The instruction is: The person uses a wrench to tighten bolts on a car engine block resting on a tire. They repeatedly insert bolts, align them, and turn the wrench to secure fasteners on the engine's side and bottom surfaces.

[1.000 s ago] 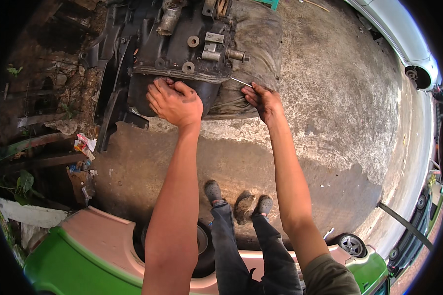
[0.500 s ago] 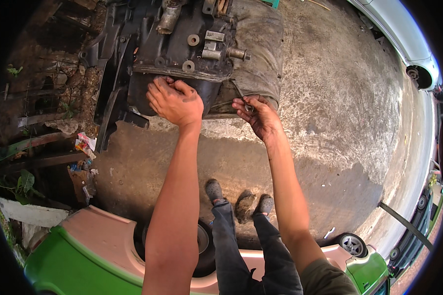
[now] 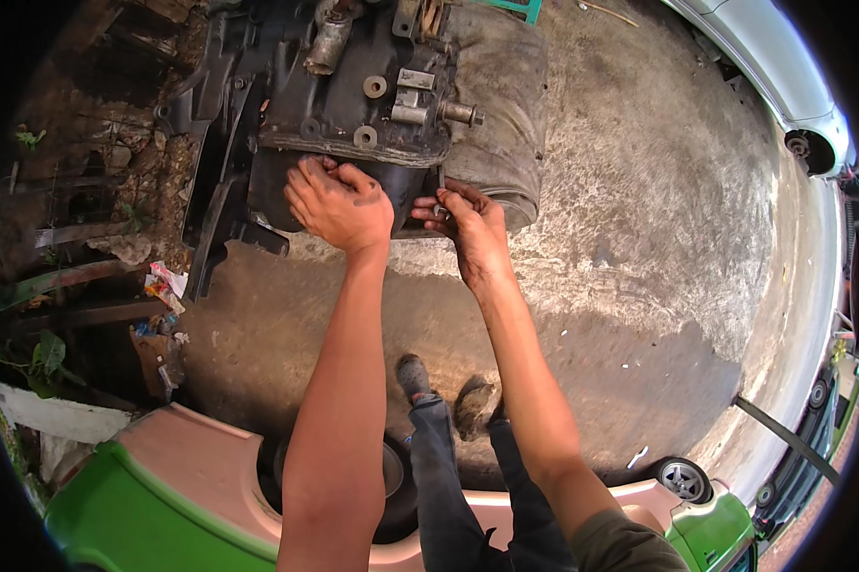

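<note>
A dark engine block (image 3: 339,105) lies ahead of me, with a layered flange edge (image 3: 353,151) along its near side and a black oil pan (image 3: 275,186) below that. My left hand (image 3: 342,205) is closed against the pan, just under the flange. Its fingertips are partly hidden, and what they pinch, if anything, does not show. Close by on the right, my right hand (image 3: 466,224) grips a slim metal wrench (image 3: 441,208). The wrench's shaft points up toward the flange's right corner.
A grimy cloth-covered pad (image 3: 496,114) lies under and right of the block. Black metal brackets (image 3: 222,195) stand at its left. Rubble and wood scraps (image 3: 96,181) fill the far left. A green and pink car body (image 3: 186,448) is behind me; a stone (image 3: 477,408) lies by my feet.
My right hand has moved left with the wrench, bringing it to the flange's right corner. The wrench shaft now stands more upright. My left hand stays almost where it was.
</note>
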`<state>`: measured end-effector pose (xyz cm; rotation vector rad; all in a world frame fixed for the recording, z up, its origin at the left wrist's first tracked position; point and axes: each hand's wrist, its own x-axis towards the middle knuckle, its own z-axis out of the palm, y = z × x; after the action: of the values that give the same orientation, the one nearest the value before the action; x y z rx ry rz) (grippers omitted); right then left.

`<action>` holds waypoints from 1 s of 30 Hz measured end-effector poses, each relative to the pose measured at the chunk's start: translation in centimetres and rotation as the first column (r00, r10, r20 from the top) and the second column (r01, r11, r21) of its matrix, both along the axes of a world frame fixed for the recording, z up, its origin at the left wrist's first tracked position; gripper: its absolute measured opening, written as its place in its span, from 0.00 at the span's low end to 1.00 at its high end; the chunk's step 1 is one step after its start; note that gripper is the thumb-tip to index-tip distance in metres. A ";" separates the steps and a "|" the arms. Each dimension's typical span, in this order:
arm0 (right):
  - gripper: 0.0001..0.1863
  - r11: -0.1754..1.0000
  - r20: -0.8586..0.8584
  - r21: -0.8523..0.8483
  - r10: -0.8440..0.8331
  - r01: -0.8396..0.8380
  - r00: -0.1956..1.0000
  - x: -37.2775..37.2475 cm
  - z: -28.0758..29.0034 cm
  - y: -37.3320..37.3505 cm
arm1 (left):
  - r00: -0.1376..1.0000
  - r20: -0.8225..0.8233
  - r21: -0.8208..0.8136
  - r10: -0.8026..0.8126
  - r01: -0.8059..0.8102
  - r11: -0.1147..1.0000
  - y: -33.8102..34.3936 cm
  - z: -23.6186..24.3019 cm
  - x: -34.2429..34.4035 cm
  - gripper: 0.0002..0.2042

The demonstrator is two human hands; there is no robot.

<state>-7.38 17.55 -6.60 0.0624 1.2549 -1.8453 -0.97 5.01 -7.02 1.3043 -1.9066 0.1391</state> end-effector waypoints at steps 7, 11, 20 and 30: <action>0.22 1.000 -0.009 0.019 0.007 -0.006 1.000 -0.4 0.5 -0.2 | 1.000 0.004 -0.004 -0.018 0.018 1.000 0.0 0.1 0.1 0.06; 0.20 0.999 0.000 0.035 -0.024 0.024 1.000 -0.6 0.4 0.1 | 1.000 0.002 -0.019 -0.016 0.016 1.000 0.1 0.0 0.0 0.06; 0.12 0.955 0.063 0.110 -0.284 0.276 0.957 -4.8 -5.1 1.1 | 1.000 0.016 0.203 0.000 -0.003 0.979 0.2 0.2 0.2 0.15; 0.12 0.989 0.122 0.060 -0.143 0.136 0.982 -6.6 -5.9 2.2 | 1.000 0.029 0.202 0.010 -0.016 0.979 0.1 -0.2 0.3 0.17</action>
<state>-13.99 19.74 -12.54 0.2980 1.2354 -1.8966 -0.68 5.07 -7.18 1.4559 -1.9766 -0.0315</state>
